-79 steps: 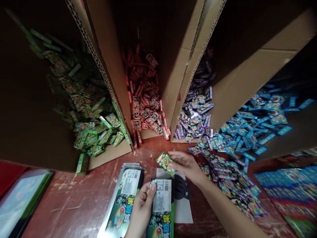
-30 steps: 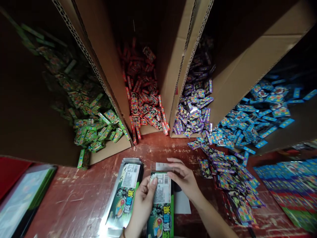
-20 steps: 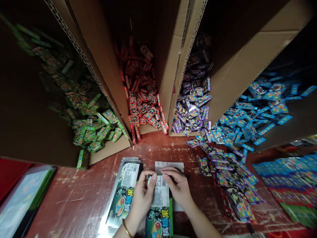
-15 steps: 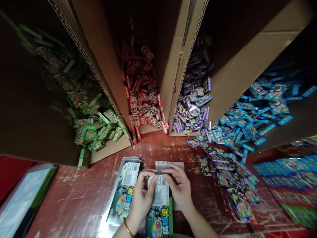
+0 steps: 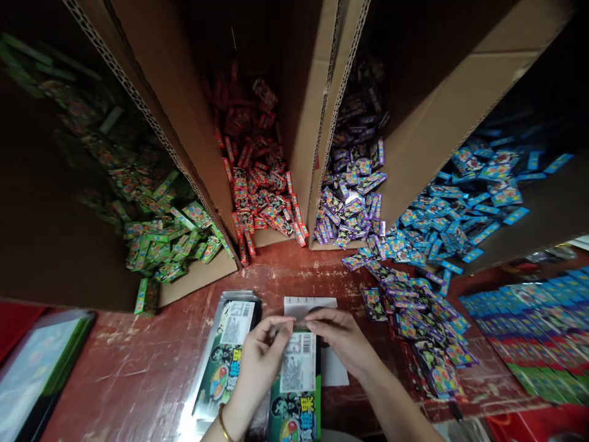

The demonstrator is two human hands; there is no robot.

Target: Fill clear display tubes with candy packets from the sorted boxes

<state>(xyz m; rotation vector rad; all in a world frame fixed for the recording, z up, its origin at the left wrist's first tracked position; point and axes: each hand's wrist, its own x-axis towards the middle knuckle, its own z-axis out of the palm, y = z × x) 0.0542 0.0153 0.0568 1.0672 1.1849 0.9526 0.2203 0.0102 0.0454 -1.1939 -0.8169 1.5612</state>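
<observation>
Both hands pinch close together at the top end of a flat green-and-black printed packet with a white label [image 5: 299, 402].
The left hand [image 5: 267, 350] and right hand [image 5: 343, 341] each have thumb and forefinger closed, seemingly on a thin clear flap; the packet lies just below the fingertips, a white paper sheet [image 5: 335, 368] partly under it. Left of the fingers sits a stack of similar packets in shiny clear film [image 5: 223, 368]. The packet in hand looks partway handled, not yet put aside. Well right of the fingers, an overlapping row of blue, purple, red and green packs [image 5: 519, 331] seems already grouped; nearer, small purple packets [image 5: 409, 307] lie loose, and beyond the fingertips, brown cardboard boxes [image 5: 301, 104] hold many more, apparently unused.
</observation>
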